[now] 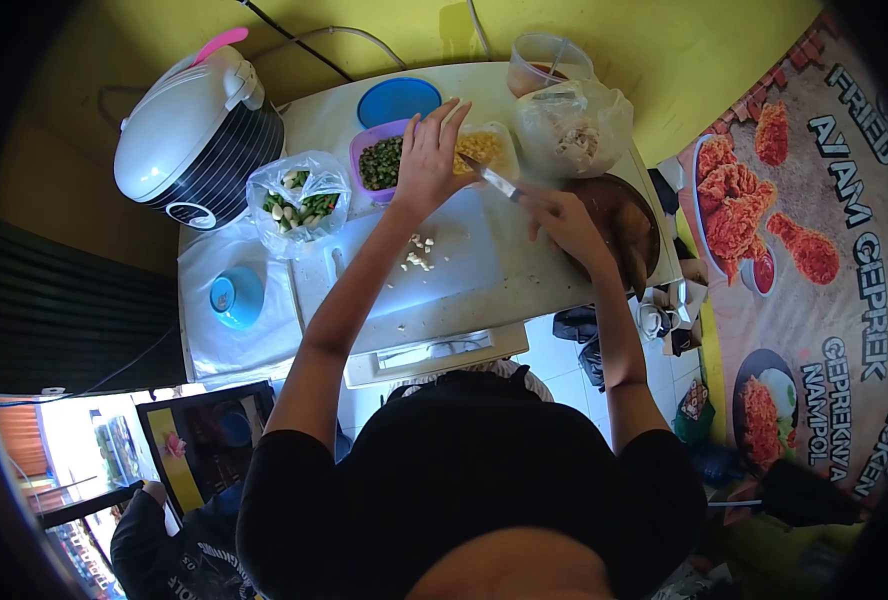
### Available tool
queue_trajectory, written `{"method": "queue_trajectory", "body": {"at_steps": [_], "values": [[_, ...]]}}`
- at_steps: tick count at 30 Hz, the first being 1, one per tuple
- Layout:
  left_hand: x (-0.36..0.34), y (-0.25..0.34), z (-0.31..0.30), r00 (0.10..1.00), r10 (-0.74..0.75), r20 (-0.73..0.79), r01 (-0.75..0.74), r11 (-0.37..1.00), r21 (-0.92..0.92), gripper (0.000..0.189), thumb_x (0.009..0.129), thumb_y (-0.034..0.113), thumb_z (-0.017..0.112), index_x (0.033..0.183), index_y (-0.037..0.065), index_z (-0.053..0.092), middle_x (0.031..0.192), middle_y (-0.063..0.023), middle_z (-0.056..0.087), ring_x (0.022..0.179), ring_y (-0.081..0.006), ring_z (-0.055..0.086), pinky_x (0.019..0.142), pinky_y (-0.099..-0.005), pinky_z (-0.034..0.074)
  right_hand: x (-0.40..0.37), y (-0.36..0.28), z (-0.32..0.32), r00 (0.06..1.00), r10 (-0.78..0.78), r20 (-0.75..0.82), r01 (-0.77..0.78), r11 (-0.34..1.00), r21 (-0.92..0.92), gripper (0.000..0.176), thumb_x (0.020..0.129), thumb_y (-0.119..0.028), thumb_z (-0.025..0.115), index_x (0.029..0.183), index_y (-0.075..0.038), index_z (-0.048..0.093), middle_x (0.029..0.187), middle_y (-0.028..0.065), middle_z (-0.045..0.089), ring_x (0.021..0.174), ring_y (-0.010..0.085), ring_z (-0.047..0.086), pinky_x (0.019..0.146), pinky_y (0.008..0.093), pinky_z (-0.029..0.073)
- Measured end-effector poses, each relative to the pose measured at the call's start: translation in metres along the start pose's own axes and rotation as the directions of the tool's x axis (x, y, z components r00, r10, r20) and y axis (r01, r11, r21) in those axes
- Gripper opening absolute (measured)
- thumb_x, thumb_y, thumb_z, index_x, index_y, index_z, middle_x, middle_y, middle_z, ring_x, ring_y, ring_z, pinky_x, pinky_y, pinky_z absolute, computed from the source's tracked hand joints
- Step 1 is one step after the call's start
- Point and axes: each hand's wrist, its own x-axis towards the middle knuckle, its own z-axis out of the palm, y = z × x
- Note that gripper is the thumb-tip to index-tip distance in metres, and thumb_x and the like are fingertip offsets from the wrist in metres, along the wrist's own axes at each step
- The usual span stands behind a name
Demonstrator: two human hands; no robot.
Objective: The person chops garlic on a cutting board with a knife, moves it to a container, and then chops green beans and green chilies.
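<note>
A knife [496, 181] is gripped by its handle in my right hand [564, 222], its blade pointing left over the edge of a clear container of chopped yellow pieces [486, 150]. Fingers spread, my left hand [430, 160] hovers between that container and a purple container [357, 160] of chopped green pieces. I see nothing held in it. Below the hands lies a white cutting board [464, 255] with small pale chopped bits [419, 252] on it. A blue lid [398, 101] rests behind the purple container.
At the left are a rice cooker [199, 135], a plastic bag of vegetables [299, 200] and a blue bowl [237, 296]. On the right stand a plastic bag [576, 125], a clear tub [549, 60] and a brown round dish [624, 225]. Another person [179, 550] is at lower left.
</note>
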Motion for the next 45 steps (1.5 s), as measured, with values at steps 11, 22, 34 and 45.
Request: {"method": "queue_trajectory", "body": {"at_steps": [11,22,34,45], "values": [[0.004,-0.017,0.021,0.866,-0.362,0.345,0.479,0.404,-0.779,0.068,0.086,0.045,0.063,0.134,0.002,0.043,0.130,-0.0164,0.051,0.116,-0.0259,0.054,0.101,-0.0353,0.041,0.010,-0.007,0.003,0.974,-0.077,-0.212,0.077,0.997,-0.007,0.035,0.094,-0.024,0.057,0.127,-0.013,0.059,0.058,-0.0001,0.055,0.052,0.0041,0.049,0.050,0.0226,0.037],[0.005,-0.008,-0.004,0.637,-0.435,0.637,0.686,-0.057,-0.725,0.072,0.095,0.058,0.039,0.135,-0.001,0.042,0.119,-0.0217,0.058,0.111,-0.0244,0.059,0.097,-0.0322,0.043,0.008,-0.003,0.034,0.951,-0.080,-0.299,0.087,0.996,0.010,0.036,0.095,-0.023,0.055,0.130,-0.012,0.056,0.055,0.0013,0.052,0.051,0.0036,0.049,0.048,0.0224,0.036],[-0.009,-0.012,-0.008,0.919,-0.207,0.337,0.377,0.712,-0.592,0.045,0.074,0.002,0.070,0.117,0.002,0.057,0.111,-0.0141,0.060,0.091,-0.0244,0.065,0.080,-0.0327,0.052,0.001,0.008,0.038,0.964,-0.052,-0.259,0.086,0.989,0.123,0.037,0.096,-0.024,0.055,0.132,-0.015,0.055,0.056,-0.0011,0.055,0.041,0.0014,0.036,0.039,0.0195,0.031],[-0.071,0.003,-0.091,0.867,-0.489,0.093,0.480,0.769,-0.423,0.031,0.079,0.022,0.075,0.103,0.004,0.066,0.099,-0.0128,0.064,0.087,-0.0234,0.064,0.075,-0.0335,0.050,-0.019,0.013,0.058,0.986,-0.145,0.076,0.145,0.989,0.010,0.036,0.091,-0.021,0.062,0.126,-0.013,0.059,0.064,0.0018,0.056,0.054,0.0074,0.053,0.053,0.0241,0.044]]}}
